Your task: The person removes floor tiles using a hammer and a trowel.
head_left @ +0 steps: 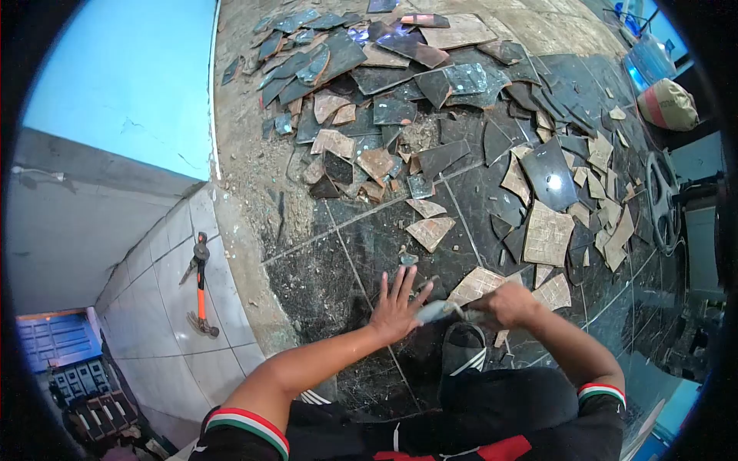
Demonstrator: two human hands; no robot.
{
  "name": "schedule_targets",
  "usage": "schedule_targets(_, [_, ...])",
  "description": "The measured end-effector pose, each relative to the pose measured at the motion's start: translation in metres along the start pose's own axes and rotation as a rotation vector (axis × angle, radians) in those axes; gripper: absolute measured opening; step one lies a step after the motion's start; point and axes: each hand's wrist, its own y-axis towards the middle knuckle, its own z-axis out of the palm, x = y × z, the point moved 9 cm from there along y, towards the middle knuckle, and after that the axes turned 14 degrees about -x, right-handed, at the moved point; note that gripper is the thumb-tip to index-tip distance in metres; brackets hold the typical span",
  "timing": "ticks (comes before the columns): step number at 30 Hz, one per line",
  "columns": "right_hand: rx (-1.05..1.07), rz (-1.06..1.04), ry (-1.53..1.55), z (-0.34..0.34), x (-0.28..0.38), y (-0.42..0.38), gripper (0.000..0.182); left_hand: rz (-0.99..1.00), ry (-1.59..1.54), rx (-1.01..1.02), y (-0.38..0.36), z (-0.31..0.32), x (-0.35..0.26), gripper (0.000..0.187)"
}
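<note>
My left hand (397, 309) is spread flat with its fingers apart over the dark tiled floor (346, 346), close to a small shard at its fingertips. My right hand (507, 306) is closed around the handle of a trowel (437, 311), whose greyish blade points left and reaches beside my left hand. Pale broken tile pieces (475, 284) lie just beyond the trowel. Another pale shard (430, 232) lies farther forward on the dark tiles.
Broken tiles (330, 61) are heaped ahead and to the right. A hammer (201, 284) with an orange handle lies on white tiles (161, 307) at the left. A sack (667, 104) and a water bottle (649, 58) stand at the upper right. My shoe (463, 349) is below the trowel.
</note>
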Motion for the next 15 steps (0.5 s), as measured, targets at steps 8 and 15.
schedule_targets(8, [-0.216, 0.144, -0.19, -0.13, -0.099, 0.105, 0.042, -0.33, 0.238, -0.149, 0.136, -0.026, 0.127, 0.125])
schedule_targets(15, [-0.395, 0.067, -0.321, -0.185, -0.154, 0.205, 0.038, -0.422, 0.417, -0.244, 0.217, -0.091, 0.216, 0.133])
